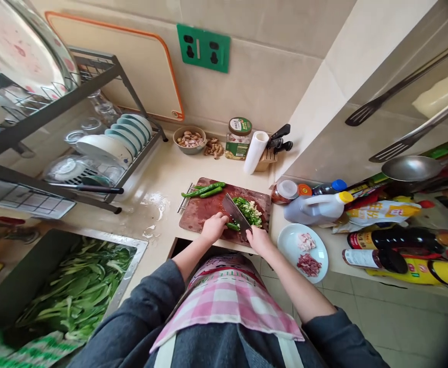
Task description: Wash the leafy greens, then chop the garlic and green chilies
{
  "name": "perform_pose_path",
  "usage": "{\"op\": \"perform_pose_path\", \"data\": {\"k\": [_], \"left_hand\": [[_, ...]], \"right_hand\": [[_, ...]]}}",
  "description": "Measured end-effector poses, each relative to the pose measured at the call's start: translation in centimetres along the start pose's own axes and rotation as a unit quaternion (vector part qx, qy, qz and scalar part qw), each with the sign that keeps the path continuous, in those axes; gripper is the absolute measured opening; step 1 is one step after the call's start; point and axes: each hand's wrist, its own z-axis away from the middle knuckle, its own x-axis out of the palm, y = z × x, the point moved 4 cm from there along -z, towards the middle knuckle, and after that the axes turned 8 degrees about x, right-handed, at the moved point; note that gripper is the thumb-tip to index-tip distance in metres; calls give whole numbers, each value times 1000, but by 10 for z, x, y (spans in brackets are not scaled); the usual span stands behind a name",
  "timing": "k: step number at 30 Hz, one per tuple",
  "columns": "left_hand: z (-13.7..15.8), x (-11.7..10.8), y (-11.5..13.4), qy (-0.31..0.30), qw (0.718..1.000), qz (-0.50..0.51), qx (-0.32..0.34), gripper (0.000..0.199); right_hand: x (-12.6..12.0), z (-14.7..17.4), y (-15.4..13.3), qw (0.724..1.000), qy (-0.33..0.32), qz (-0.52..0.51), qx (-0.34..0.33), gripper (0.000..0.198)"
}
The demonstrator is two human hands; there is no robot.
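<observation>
On the dark red cutting board [204, 220], my right hand [258, 239] is closed around the handle of a broad cleaver [236, 212]. Its blade slants across the board, between my left hand and a heap of chopped green pepper [248, 209]. Curled fingers of my left hand [215, 226] press on a piece of green chili pepper [232, 226] lying against the blade's near side. Several whole green chili peppers [204, 190] rest at the board's far left corner. Right of the board sits a white plate [285, 245] with two small piles of sliced meat [309, 265].
Leafy greens [81, 281] fill the sink [139, 245] at lower left, below a dish rack [132, 174]. Behind the board stand a garlic bowl [189, 148], a jar [238, 138], a paper roll [256, 152] and a knife block [268, 162]. Bottles [319, 207] crowd the right.
</observation>
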Motion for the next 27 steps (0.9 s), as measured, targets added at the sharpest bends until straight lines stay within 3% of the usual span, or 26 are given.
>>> {"op": "perform_pose_path", "data": {"k": [9,13,18,24,27], "left_hand": [[31,12,12,109,990,42,81,9],[25,16,12,130,986,33,100,10],[12,17,7,124,986,35,103,9],[10,17,7,131,985,26,105,9],[9,17,7,129,985,28,107,10]], "right_hand": [[-27,-3,-1,999,-31,14,-27,29],[-17,4,-1,998,-57,4,-11,29],[6,6,-2,1000,-16,16,19,30],[1,-6,1,999,-24,-10,-23,29],[8,-4,2,1000,-10,-22,6,31]]}}
